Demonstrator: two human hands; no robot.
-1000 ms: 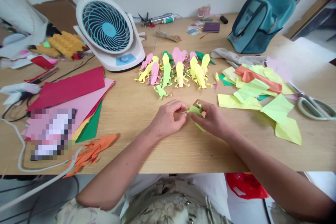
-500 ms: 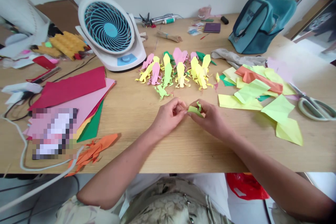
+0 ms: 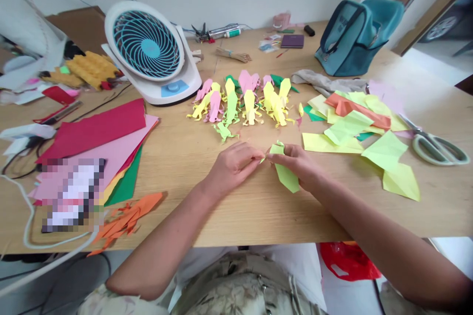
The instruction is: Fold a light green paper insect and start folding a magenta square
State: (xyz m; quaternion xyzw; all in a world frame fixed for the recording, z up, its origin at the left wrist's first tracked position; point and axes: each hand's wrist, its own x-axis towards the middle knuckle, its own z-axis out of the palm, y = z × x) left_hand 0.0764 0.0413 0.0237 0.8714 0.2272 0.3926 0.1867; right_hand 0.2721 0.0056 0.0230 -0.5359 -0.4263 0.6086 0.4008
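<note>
Between thumb and fingers, my right hand (image 3: 300, 161) grips a light green folded paper figure (image 3: 287, 175), whose wide flat end hangs down toward me. My left hand (image 3: 238, 165) pinches a small narrow tip of the same green paper, mostly hidden by the fingertips. Both hands are close together above the table's middle. Just beyond them lie several folded paper figures in yellow, pink and green, among them a yellow one (image 3: 250, 107) and a small light green one (image 3: 223, 131).
On the right lie loose paper sheets (image 3: 351, 128) and scissors (image 3: 438, 148), with a teal bag (image 3: 356, 39) behind. A fan (image 3: 151, 49) stands back left. Coloured paper (image 3: 96, 125), a blurred-out phone (image 3: 74, 194) and orange folded paper (image 3: 129, 219) lie left. The table's front edge is near my body.
The green paper figure has turned in my right hand, so its broad end now hangs downward. My left hand has turned, its fingers now pinching the tip from above. The view has shifted slightly.
</note>
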